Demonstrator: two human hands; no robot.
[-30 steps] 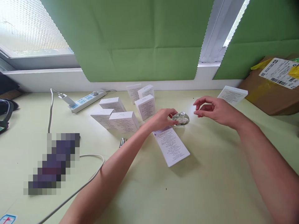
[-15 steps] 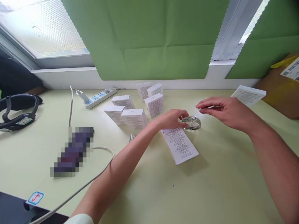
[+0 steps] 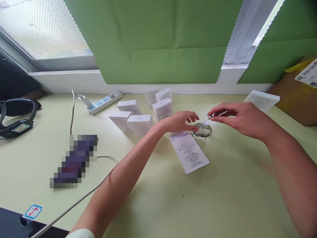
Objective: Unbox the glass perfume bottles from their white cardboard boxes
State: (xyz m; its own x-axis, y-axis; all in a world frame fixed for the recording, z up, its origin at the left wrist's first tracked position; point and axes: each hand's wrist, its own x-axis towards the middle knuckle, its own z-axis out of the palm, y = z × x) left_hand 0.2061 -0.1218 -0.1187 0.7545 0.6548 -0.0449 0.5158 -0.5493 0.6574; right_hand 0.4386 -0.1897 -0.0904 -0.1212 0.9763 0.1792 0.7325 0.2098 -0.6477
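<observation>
A small round glass bottle (image 3: pixel 202 129) with a silver neck lies on the pale green table (image 3: pixel 223 198). My left hand (image 3: pixel 179 121) hovers just left of it, fingers spread, fingertips close to the bottle. My right hand (image 3: pixel 237 117) is above and right of the bottle and pinches a small silver cap (image 3: pixel 209 116) between thumb and forefinger. A white box (image 3: pixel 189 152) with printed text lies flat in front of the bottle.
Several white boxes (image 3: pixel 140 124) stand behind my left arm. Another white box (image 3: pixel 262 99) lies at the back right beside a brown carton (image 3: pixel 294 96). A power strip (image 3: pixel 104 102), a white cable (image 3: pixel 81 200), a blurred dark object (image 3: pixel 74 161) and a black headset (image 3: pixel 16 119) lie at left.
My left hand has let go of the bottle and lifted slightly, fingers spreading. My right hand has closed on the small cap. The view shifted left.
</observation>
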